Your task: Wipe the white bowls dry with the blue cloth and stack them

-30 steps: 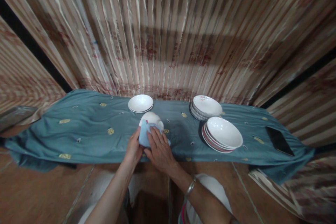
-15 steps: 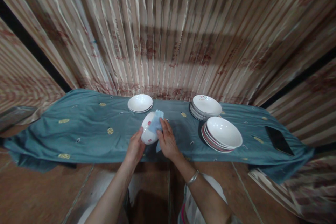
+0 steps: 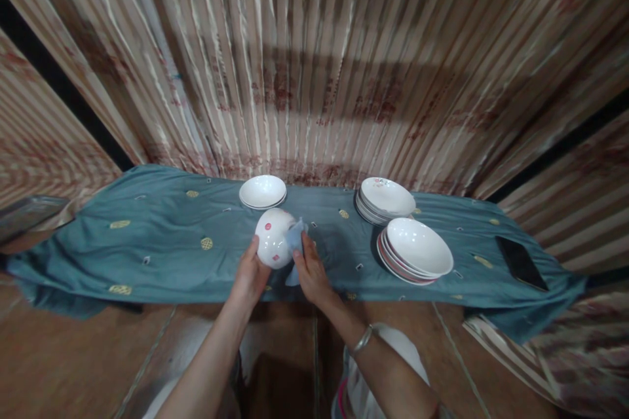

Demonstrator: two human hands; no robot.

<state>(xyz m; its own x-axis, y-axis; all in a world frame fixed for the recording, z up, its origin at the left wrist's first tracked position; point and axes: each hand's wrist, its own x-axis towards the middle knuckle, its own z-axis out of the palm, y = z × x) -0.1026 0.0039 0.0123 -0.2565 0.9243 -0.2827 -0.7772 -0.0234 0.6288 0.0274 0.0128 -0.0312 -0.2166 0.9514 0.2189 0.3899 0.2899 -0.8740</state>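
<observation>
A white bowl (image 3: 273, 242) with red marks is tilted over the front of the table, its outer side showing. My left hand (image 3: 249, 270) grips its left edge, thumb on the outside. On the right, my right hand (image 3: 310, 270) is closed on a light blue cloth (image 3: 295, 237) and presses it against the bowl's right side. Part of the cloth hangs below the bowl. The fingers behind the bowl and cloth are hidden. Just beyond the held bowl lie stacked shallow white dishes (image 3: 263, 192).
A stack of white plates (image 3: 387, 198) stands at the back right, with a stack of white bowls (image 3: 420, 249) in front of it. Farther right lies a black flat device (image 3: 521, 263). A teal cloth (image 3: 167, 242) covers the table, and a pleated curtain (image 3: 304, 78) hangs behind.
The held bowl has turned and shifted slightly left, showing more of its outside. The cloth and my right hand have slid from its middle to its right edge.
</observation>
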